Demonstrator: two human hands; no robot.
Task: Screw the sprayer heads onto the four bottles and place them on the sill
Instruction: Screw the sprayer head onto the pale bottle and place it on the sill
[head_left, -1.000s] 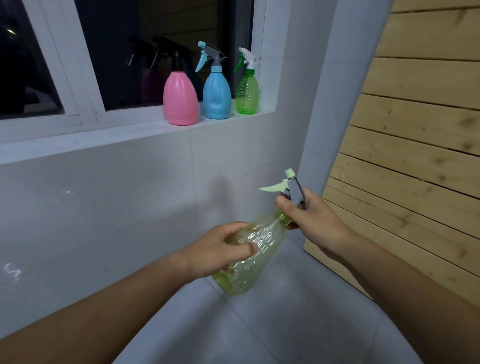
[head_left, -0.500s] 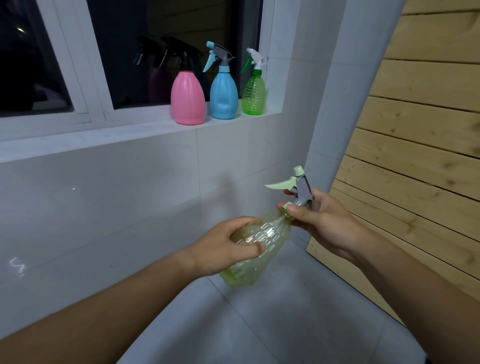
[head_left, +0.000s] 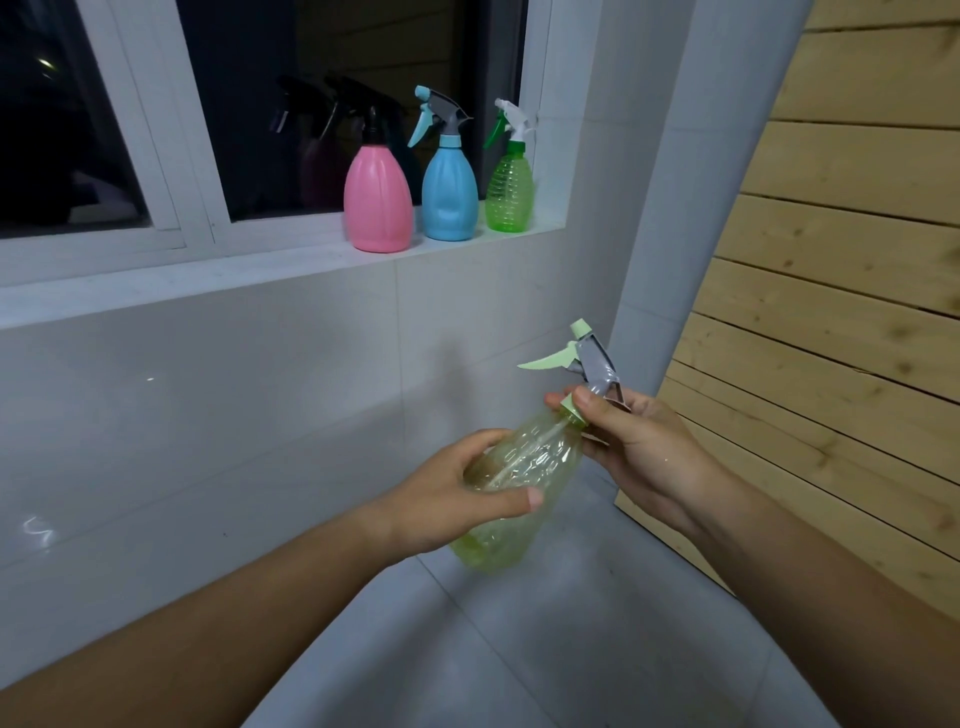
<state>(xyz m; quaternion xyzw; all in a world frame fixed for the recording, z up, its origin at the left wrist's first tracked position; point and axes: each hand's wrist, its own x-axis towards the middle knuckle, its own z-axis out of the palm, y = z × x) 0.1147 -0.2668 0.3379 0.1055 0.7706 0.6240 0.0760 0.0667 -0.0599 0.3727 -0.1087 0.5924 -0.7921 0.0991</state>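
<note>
A clear yellow-green bottle (head_left: 524, 457) is tilted in front of me, neck up to the right. My left hand (head_left: 452, 499) wraps its body. My right hand (head_left: 631, 441) pinches the pale green collar of the grey and green sprayer head (head_left: 587, 358), which sits on the bottle's neck. Three bottles with sprayer heads stand upright on the white sill (head_left: 218, 275): a pink bottle (head_left: 378, 205) with a black head, a blue bottle (head_left: 449, 192), and a small green bottle (head_left: 510, 195) nearest the corner.
A dark window (head_left: 332, 104) with white frames is behind the sill. White tiled wall (head_left: 208, 415) runs below it. A white pillar (head_left: 675, 208) and a wooden slat wall (head_left: 841, 312) stand to the right. Grey floor tiles (head_left: 519, 649) lie below.
Both hands and the bottle have risen slightly. My right hand's fingers have shifted from the sprayer body down to its collar. The view has turned a little left.
</note>
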